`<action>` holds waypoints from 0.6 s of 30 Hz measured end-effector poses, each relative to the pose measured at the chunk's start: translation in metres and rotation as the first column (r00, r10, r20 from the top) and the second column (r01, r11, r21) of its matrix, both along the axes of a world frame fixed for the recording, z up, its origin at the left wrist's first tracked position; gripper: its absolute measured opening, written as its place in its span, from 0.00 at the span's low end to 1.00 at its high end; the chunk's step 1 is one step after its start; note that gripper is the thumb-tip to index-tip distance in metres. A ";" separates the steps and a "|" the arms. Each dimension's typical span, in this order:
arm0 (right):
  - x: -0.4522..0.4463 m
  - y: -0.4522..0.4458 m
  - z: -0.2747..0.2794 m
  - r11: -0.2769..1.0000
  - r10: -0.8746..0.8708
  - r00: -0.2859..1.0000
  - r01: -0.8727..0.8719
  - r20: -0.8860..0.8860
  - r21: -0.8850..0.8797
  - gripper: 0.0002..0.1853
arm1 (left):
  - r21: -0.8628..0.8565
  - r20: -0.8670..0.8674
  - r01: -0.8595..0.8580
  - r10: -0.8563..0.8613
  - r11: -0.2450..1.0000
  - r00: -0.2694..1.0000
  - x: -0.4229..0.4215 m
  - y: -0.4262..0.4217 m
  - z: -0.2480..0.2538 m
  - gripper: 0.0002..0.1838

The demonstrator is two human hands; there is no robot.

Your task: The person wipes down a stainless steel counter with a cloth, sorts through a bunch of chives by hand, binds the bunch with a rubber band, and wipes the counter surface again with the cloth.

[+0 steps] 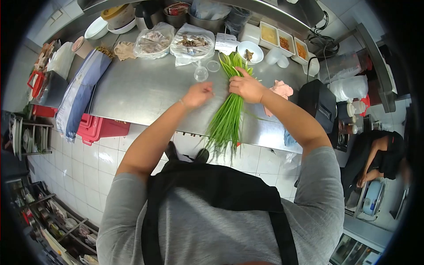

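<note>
Right hand [247, 88] clamps the greens [225, 118] where they narrow, long ends fanning out on its near side; left hand [198, 95] hovers apart, near them, too blurred to tell how curled. Light, limp, easily bruised, I'd judge: best gripped snugly there.

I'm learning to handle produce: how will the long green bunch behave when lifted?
The green bunch will probably flop: its thin strands overhang the counter. Strands may slip loose: only the right hand visibly binds them.
</note>
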State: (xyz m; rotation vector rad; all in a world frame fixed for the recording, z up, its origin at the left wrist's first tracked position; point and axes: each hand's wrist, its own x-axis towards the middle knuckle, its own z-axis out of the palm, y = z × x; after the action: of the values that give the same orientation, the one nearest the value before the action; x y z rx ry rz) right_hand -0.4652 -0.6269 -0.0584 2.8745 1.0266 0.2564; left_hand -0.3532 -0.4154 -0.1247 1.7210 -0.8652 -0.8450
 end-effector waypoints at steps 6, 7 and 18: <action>0.010 0.056 0.004 0.987 -0.142 0.984 0.132 -0.109 -0.093 0.05 | -0.234 0.756 -0.295 0.364 0.927 0.544 0.009 0.009 0.040 0.22; 0.011 0.066 0.003 0.978 -0.187 0.977 0.176 -0.100 -0.113 0.04 | -0.169 0.787 -0.252 0.285 0.953 0.547 0.013 0.002 0.037 0.22; -0.005 0.087 -0.010 0.912 -0.407 0.912 0.409 -0.053 0.023 0.07 | -0.488 -0.619 -0.428 0.045 0.761 0.784 0.065 0.090 0.115 0.17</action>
State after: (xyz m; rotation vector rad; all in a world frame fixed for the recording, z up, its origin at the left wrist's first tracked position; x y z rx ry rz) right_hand -0.4703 -0.5398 -0.0685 3.0450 0.4041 0.1759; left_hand -0.2878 -0.3255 -0.0092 0.8849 -0.3944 -0.7305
